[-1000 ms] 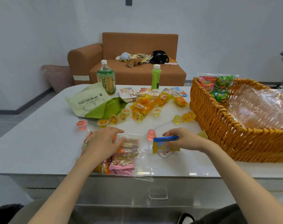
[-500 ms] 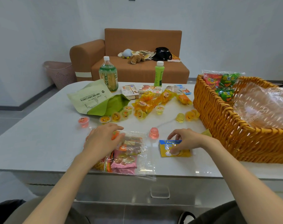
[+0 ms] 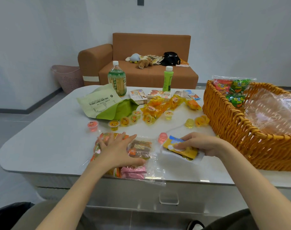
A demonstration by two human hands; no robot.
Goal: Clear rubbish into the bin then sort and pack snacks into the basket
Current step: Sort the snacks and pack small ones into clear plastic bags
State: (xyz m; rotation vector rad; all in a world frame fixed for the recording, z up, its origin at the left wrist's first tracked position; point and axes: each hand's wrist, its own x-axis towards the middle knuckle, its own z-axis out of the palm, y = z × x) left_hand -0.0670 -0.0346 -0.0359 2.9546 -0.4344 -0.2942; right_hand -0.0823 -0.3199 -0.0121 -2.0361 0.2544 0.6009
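Two hands over table (image 3: 50, 146). Left hand (image 3: 118, 151) flat, fingers spread, pressing on clear snack bag (image 3: 139, 147) at near edge. Right hand (image 3: 201, 144) curled round yellow packet (image 3: 183, 151), just right of pink jelly cup (image 3: 163, 137), near basket (image 3: 232, 123). Risk: bag reaches table edge, push could slide it off; packet swing could knock jelly cup. Packet long axis runs far-left to near-right, blue end toward jelly cup.

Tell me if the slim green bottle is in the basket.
No, the green bottle stands upright on the table, outside the basket.
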